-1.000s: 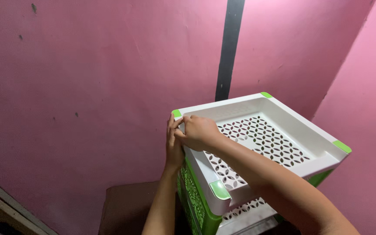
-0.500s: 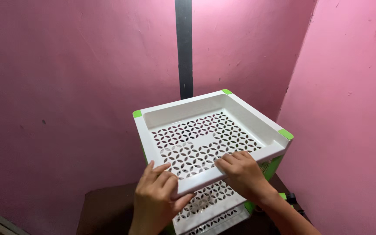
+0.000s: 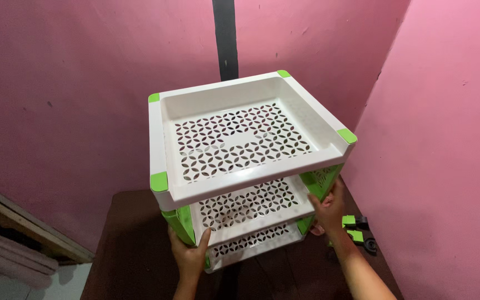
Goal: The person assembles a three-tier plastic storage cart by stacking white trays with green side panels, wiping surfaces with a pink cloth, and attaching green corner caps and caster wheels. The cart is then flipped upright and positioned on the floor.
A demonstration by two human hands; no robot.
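Observation:
A white plastic rack with three perforated tray shelves and green corner caps and side posts stands on a dark brown table [image 3: 129,244] in the corner of a pink room. Its top tray [image 3: 159,141] is empty. My left hand [image 3: 189,255] grips the green front-left post below the top tray. My right hand [image 3: 329,208] holds the green front-right post at the level of the middle shelf [image 3: 251,205]. The lowest shelf [image 3: 254,241] shows between my hands.
Pink walls close in behind and on the right, with a black vertical strip [image 3: 226,39] on the back wall. Small green and black caster parts [image 3: 358,230] lie on the table by my right wrist. A wooden ledge [image 3: 23,225] runs at lower left.
Both hands have dropped from the top tray's front rim to the green side posts below it. The view has shifted, so the rack now sits centred and more of it shows.

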